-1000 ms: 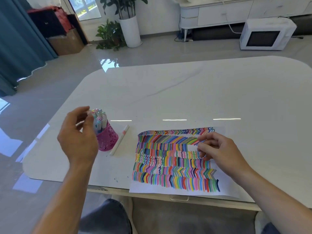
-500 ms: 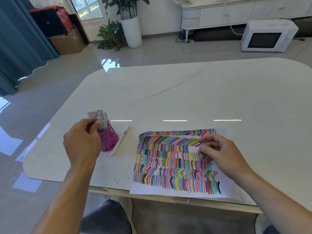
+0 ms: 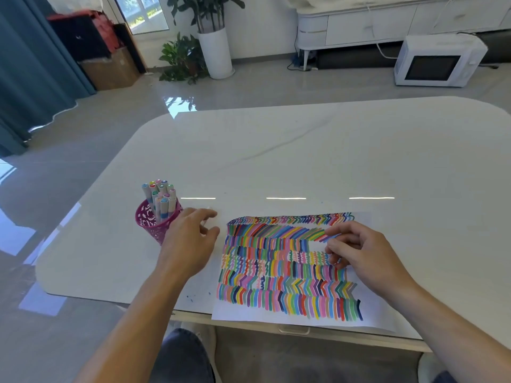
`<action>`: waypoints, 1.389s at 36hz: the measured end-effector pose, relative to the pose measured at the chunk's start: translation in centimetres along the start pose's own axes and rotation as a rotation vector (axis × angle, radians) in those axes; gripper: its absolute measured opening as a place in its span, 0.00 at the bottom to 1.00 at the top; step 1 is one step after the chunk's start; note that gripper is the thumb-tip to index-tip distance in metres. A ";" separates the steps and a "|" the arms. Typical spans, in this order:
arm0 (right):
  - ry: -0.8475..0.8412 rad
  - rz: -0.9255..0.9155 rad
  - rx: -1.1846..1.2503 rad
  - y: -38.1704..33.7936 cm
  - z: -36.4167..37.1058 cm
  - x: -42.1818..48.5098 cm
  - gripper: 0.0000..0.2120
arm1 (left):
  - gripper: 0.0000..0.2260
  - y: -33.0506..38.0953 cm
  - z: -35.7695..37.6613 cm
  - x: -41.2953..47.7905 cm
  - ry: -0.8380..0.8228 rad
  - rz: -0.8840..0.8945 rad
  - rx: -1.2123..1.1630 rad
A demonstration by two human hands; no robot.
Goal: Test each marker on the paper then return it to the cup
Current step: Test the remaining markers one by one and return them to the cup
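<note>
Left hand (image 3: 190,241): released, fingers spread and reaching forward, nothing grasped. It hangs over a loose marker (image 3: 209,208) lying on the table (image 3: 276,161). Only the marker's pale far end shows, blurred, and I cannot tell whether the fingers touch it.

Just left of that hand, the pink perforated cup (image 3: 150,222) stands upright near the table's near-left corner, with a bundle of capped markers (image 3: 161,197) upright in it.

Right hand (image 3: 362,255): fingers loosely bent, tips resting on the paper (image 3: 249,313), nothing visible in them.

The paper lies flat at the table's near edge, right of the cup. It is covered in rows of coloured strokes, with a small white gap beside the right fingertips.
</note>
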State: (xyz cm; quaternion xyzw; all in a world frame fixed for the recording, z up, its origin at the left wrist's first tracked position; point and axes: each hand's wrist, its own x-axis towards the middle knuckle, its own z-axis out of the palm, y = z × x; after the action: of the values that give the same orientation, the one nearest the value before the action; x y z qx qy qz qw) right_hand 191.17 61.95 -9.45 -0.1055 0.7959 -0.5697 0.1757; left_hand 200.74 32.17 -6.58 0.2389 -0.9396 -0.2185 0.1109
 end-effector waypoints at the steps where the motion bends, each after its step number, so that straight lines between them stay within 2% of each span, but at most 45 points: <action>1: -0.001 0.000 0.003 0.0 0.0 0.0 0.06 | 0.15 -0.1 0.2 0.1 -0.030 -0.021 0.024; 8: -0.005 0.002 -0.001 0.0 0.0 0.0 0.06 | 0.19 -0.9 1.6 0.5 -0.146 -0.147 0.256; 15: -0.016 -0.004 -0.016 -0.1 -0.1 -0.2 0.05 | 0.06 -1.0 2.7 0.4 -0.106 -0.121 0.371; 18: -0.031 -0.011 0.000 -0.2 -0.2 -0.3 0.05 | 0.04 -0.7 3.1 0.4 -0.096 -0.140 0.410; 25: -0.043 -0.017 0.003 -0.2 -0.4 -0.4 0.05 | 0.12 -0.3 3.1 0.6 -0.072 -0.200 0.385; 31: -0.046 -0.028 -0.001 -0.3 -0.5 -0.4 0.05 | 0.13 1.2 2.5 0.6 -0.050 -0.215 0.105; 36: -0.050 -0.043 -0.038 -0.3 -0.4 -0.5 0.06 | 0.18 4.8 2.7 -0.1 -0.180 -0.146 -0.279; 41: -0.076 -0.049 -0.065 -0.3 -0.6 -0.7 0.04 | 0.20 7.9 3.9 -1.3 -0.333 -0.087 -0.554; 46: -0.105 -0.083 -0.060 -0.6 -0.9 -0.9 0.03 | 0.23 10.7 5.4 -2.4 -0.468 -0.059 -0.726; 50: -0.159 -0.101 -0.051 -0.5 -1.1 -1.2 0.06 | 0.20 12.2 6.2 -3.2 -0.542 -0.081 -0.767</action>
State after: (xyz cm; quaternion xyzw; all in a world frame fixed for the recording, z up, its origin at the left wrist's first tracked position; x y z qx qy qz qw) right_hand 191.84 63.23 -8.50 -0.1947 0.7874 -0.5473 0.2066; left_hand 196.63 45.65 -6.72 0.1517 -0.7761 -0.6085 -0.0666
